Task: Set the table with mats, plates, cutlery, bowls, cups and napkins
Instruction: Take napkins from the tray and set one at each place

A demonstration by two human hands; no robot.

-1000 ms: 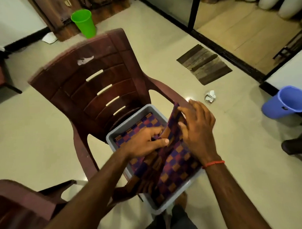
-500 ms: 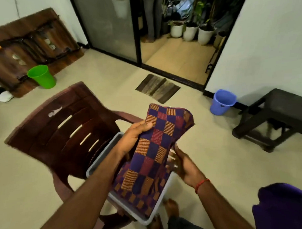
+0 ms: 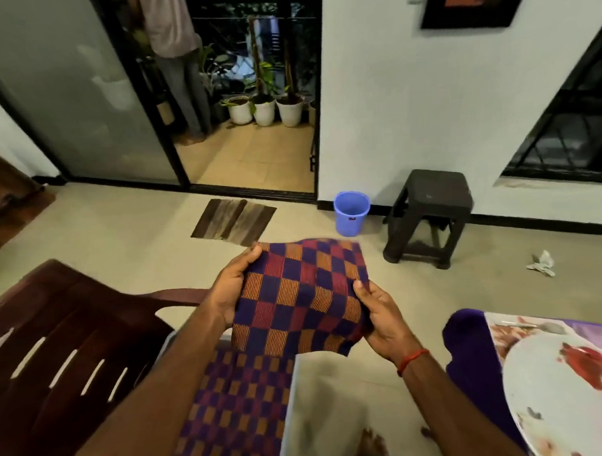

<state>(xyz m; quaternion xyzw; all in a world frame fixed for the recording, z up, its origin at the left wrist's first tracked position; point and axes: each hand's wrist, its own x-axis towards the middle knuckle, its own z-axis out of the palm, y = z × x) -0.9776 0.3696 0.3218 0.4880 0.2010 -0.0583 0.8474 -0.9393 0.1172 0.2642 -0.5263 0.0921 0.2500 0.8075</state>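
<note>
Purple, red and orange checked mat (image 3: 297,298); blue bin (image 3: 351,213); dark stool (image 3: 430,208).

No text can be read — the blue bucket (image 3: 348,223) bears a small dark label low on its side and the dark stool (image 3: 435,192) a faint mark, both too small to make out.

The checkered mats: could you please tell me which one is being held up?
The mat gripped between the left hand and right hand, up in the air; the other mat lies flat in the grey bin below.
</note>
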